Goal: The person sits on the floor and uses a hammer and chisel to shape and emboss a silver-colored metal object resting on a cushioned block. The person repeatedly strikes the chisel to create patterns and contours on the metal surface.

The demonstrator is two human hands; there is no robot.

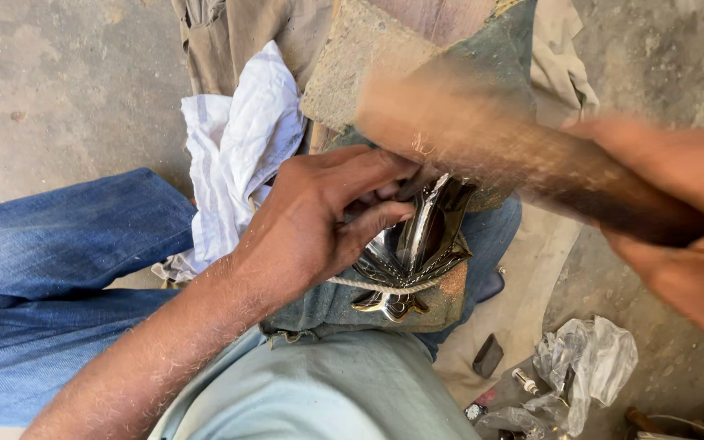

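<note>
Pressing down on a shiny metal ornament [414, 244], the left hand [319, 220] keeps it on a worn cloth pad [450, 297] over the knee. The left fingers [376, 216] are curled and closed on the upper edge of the ornament, and the thumb side lies just beside its polished ridge. A thin cord [385, 287] crosses the ornament below these fingers. The right hand [686, 220] is wrapped fully around a wooden stick [523, 155], which is blurred; its far end is just above the left fingertips.

I think the main risk is that the stick hits the left fingers, because they are so near to its end. The ornament could also slip from under the fingers, since its surface is smooth and curved. A white rag [238, 155] lies behind the left fingers, and a crumpled plastic bag [584, 363] is on the floor, well apart.
</note>
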